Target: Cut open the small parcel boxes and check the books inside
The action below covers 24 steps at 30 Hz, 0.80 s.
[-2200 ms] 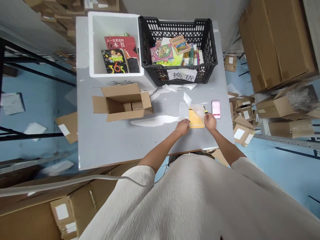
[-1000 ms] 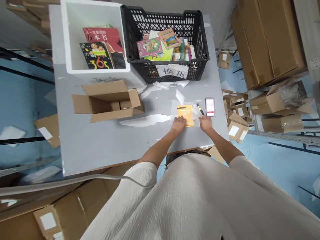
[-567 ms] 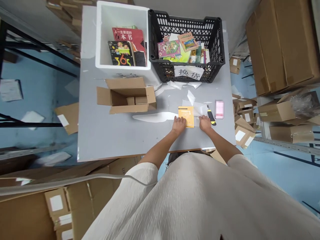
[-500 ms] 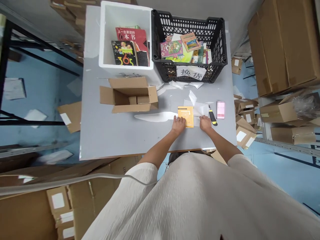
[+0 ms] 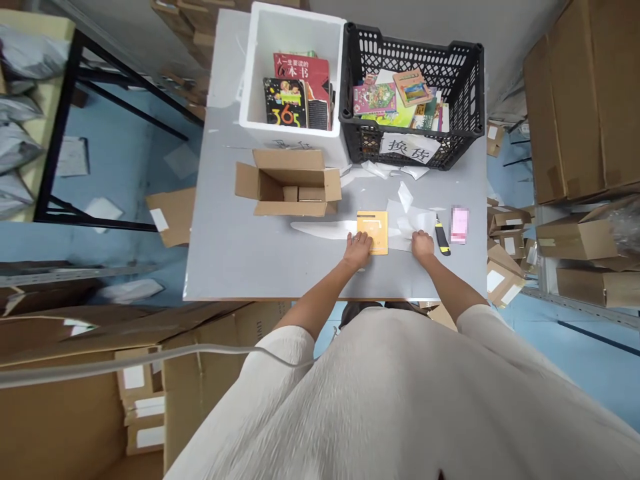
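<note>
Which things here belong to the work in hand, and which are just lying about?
Work in hand:
yellow book, with the left hand laid on it
translucent wrapper, at the right hand

Lying about, untouched:
box cutter (perhaps related)
phone
open cardboard box
white foam box
black crate

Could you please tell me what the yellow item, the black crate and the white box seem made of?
Yellow item: probably paper or card, judging by its flat, printed face; whether it is coated is unclear.
Black crate: likely low-sheen moulded plastic, given its regular lattice of holes.
White box: probably polystyrene foam, from its matt, thick walls, though another plastic is possible.
</note>
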Each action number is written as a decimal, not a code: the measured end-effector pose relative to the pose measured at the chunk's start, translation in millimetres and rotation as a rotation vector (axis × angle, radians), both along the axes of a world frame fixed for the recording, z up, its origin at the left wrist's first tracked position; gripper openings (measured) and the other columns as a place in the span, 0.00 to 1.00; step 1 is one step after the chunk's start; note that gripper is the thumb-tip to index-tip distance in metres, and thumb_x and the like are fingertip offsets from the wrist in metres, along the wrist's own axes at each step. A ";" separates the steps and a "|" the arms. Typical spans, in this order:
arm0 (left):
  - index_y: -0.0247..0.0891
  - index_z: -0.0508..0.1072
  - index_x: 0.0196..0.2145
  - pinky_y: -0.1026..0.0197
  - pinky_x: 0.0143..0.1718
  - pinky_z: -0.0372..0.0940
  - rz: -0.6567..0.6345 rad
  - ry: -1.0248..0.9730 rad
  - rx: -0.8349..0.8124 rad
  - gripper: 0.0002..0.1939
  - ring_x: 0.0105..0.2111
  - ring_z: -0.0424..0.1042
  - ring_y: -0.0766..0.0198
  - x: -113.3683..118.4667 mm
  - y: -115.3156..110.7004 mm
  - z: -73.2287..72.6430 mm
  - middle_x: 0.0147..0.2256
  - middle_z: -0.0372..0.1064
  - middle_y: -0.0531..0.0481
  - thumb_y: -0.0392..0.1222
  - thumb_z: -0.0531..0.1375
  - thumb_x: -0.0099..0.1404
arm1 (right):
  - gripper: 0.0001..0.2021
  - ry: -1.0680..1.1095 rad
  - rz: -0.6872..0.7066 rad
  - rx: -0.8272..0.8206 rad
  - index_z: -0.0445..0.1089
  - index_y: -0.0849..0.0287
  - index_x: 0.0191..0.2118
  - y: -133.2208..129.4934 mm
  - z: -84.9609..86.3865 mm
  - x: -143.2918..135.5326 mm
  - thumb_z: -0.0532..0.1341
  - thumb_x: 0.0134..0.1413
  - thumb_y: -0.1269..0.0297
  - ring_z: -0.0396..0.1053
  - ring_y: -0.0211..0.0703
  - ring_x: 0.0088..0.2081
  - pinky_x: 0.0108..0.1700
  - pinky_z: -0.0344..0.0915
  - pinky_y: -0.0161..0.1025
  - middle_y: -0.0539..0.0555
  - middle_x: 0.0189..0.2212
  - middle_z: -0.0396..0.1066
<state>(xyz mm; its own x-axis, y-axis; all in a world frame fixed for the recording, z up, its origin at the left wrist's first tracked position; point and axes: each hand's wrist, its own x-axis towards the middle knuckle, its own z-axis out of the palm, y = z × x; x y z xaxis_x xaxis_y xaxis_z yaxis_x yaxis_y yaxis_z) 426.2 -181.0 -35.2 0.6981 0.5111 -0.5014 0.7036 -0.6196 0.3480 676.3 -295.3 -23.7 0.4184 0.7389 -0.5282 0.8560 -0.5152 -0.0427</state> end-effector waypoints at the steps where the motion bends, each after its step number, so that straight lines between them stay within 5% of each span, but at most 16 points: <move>1: 0.40 0.69 0.72 0.28 0.82 0.40 0.004 -0.036 0.008 0.31 0.81 0.53 0.40 1.3 -1.1 2.7 0.78 0.58 0.32 0.35 0.58 0.73 | 0.18 -0.002 0.005 -0.001 0.79 0.65 0.59 1.0 1.8 0.4 0.54 0.75 0.74 0.74 0.61 0.58 0.59 0.65 0.50 0.73 0.59 0.76; 8: 0.41 0.68 0.74 0.38 0.72 0.65 0.057 -0.268 -0.028 0.28 0.71 0.68 0.40 25.8 0.8 27.7 0.75 0.63 0.34 0.42 0.53 0.80 | 0.16 -0.070 0.040 0.197 0.79 0.65 0.53 3.6 29.2 1.9 0.54 0.75 0.71 0.72 0.59 0.52 0.53 0.63 0.46 0.69 0.53 0.77; 13: 0.46 0.61 0.79 0.41 0.68 0.70 0.028 -0.527 0.014 0.33 0.67 0.72 0.43 54.4 15.5 53.9 0.76 0.59 0.36 0.45 0.56 0.81 | 0.13 -0.046 0.146 0.456 0.79 0.60 0.50 13.8 61.3 3.1 0.55 0.74 0.71 0.70 0.59 0.52 0.56 0.63 0.46 0.65 0.49 0.77; 17: 0.47 0.69 0.75 0.39 0.70 0.69 -0.073 -0.559 0.074 0.31 0.66 0.72 0.41 68.6 30.4 73.9 0.75 0.61 0.38 0.44 0.61 0.77 | 0.13 -0.020 0.194 0.512 0.79 0.60 0.51 23.5 80.1 1.1 0.56 0.74 0.71 0.71 0.58 0.53 0.57 0.64 0.46 0.65 0.51 0.77; 20: 0.44 0.75 0.69 0.39 0.70 0.68 -0.080 -0.498 0.101 0.26 0.65 0.73 0.41 66.8 33.2 80.7 0.72 0.65 0.38 0.39 0.59 0.76 | 0.14 -0.003 0.157 0.376 0.79 0.62 0.53 25.5 77.6 -0.9 0.57 0.73 0.72 0.73 0.59 0.53 0.55 0.65 0.46 0.66 0.52 0.77; 24: 0.43 0.77 0.68 0.41 0.68 0.71 -0.029 -0.395 0.083 0.25 0.65 0.75 0.43 48.0 23.9 74.0 0.73 0.65 0.38 0.36 0.56 0.78 | 0.15 0.033 0.078 0.166 0.80 0.63 0.54 21.2 48.8 -5.2 0.55 0.74 0.73 0.74 0.58 0.55 0.53 0.66 0.45 0.68 0.54 0.77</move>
